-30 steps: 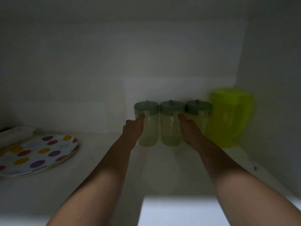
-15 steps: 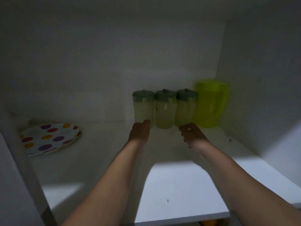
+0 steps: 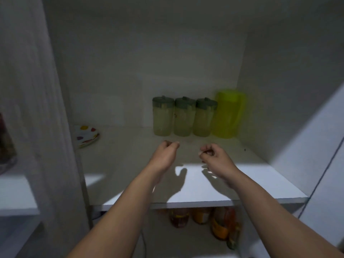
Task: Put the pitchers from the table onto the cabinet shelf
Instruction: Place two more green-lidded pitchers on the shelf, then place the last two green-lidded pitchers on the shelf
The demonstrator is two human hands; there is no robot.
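White cabinet shelf: three lidded pitchers rowed against its back wall beside a green jug, saving room. Your hands, left and right, hover before them, loosely curled, empty.

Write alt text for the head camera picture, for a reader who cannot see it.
Two bare hands, the left hand and right hand, hover empty with loosely curled fingers over a white cabinet shelf. At the back stand three clear pitchers with grey-green lids beside a bright green pitcher; a spotted plate lies far left.
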